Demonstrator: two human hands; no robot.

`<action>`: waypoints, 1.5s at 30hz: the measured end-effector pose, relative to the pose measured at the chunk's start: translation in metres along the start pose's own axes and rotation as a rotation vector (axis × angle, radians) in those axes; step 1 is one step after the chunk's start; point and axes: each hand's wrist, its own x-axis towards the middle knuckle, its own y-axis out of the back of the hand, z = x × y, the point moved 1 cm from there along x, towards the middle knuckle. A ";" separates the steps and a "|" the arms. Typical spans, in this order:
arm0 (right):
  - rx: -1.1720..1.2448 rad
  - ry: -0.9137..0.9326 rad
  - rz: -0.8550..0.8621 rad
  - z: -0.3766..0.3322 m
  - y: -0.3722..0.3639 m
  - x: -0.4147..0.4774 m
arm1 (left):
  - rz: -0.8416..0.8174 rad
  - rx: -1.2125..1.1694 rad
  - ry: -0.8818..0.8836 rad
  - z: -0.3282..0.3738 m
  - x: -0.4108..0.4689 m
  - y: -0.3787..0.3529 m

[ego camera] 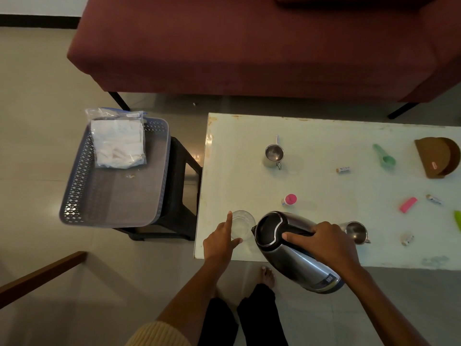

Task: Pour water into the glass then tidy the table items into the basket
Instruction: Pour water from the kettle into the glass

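Note:
A clear glass (242, 224) stands near the front left corner of the white table (324, 136). My left hand (220, 242) wraps its near side, index finger up along the rim. My right hand (329, 242) grips the black handle of a steel electric kettle (287, 248), which is tilted with its spout at the glass. Any water stream is too faint to tell. A grey perforated basket (74, 193) sits on a black stool left of the table, with a plastic bag of white cloth (117, 143) in it.
On the table lie a steel cup with a strainer (274, 154), a pink-capped bottle (289, 199), a second steel cup (355, 231), a green scoop (385, 157), a brown holder (439, 157), a pink item (408, 205) and small batteries. A maroon sofa (249, 46) stands behind.

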 end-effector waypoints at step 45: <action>-0.023 0.011 0.001 0.000 0.002 0.000 | -0.020 -0.028 0.013 0.002 -0.001 0.001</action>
